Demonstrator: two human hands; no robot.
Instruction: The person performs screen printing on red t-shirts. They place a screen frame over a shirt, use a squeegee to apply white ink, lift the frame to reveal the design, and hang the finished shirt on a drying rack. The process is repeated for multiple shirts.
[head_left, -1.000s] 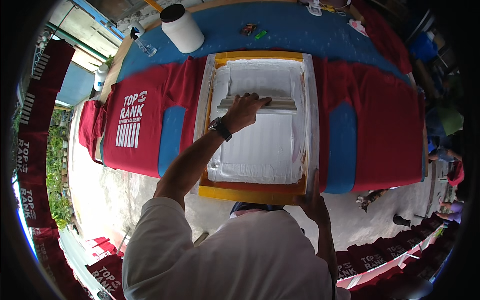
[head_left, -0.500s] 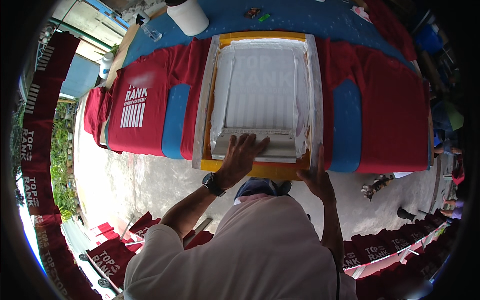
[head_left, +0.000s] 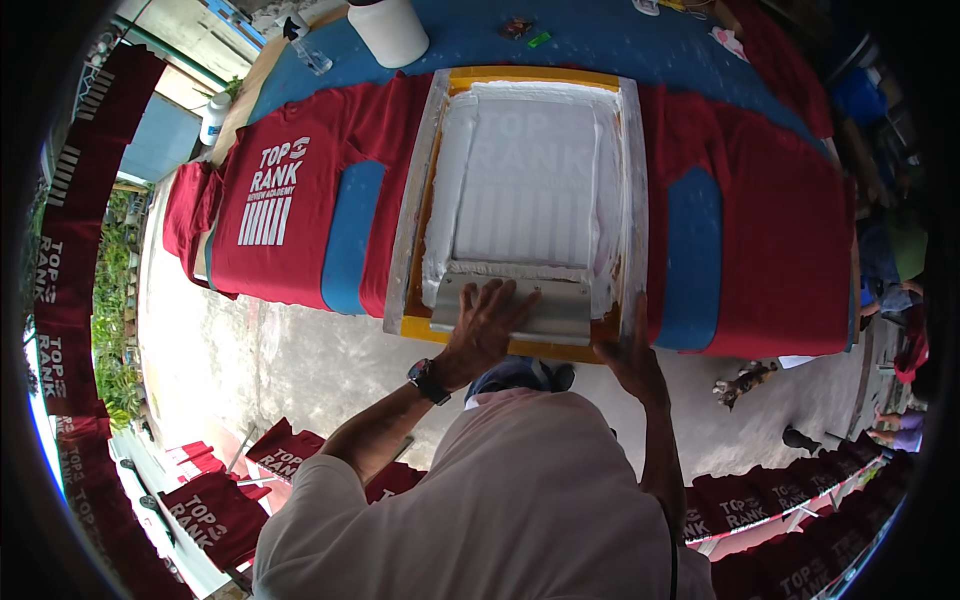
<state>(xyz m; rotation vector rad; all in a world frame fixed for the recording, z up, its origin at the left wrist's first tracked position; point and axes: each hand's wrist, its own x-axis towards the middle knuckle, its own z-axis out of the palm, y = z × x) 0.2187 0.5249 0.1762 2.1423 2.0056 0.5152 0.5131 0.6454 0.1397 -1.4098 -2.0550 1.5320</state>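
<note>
A screen-printing frame point(head_left: 633, 220) with metal sides and yellow tape along its ends lies on the table over a red shirt. Its mesh point(head_left: 525, 200) carries a pale print pattern, and thick white ink rings the edges. Across the near end of the mesh rests a wide metal squeegee point(head_left: 560, 312), leaning toward me. My left hand point(head_left: 487, 325), with a watch on its wrist, is closed over the squeegee's middle, fingers on top; the thumb is hidden. My right hand point(head_left: 635, 362) grips the frame's near right corner.
A printed red shirt point(head_left: 285, 200) lies to the left on the blue table point(head_left: 470, 30), a plain red shirt point(head_left: 770, 240) to the right. A white tub point(head_left: 390, 32) and a spray bottle point(head_left: 308, 50) stand behind. A cat point(head_left: 743, 383) is on the floor.
The squeegee and my left hand have come slightly nearer to me, toward the frame's near edge. My right hand stays at the corner. The whole view has shifted a little.
</note>
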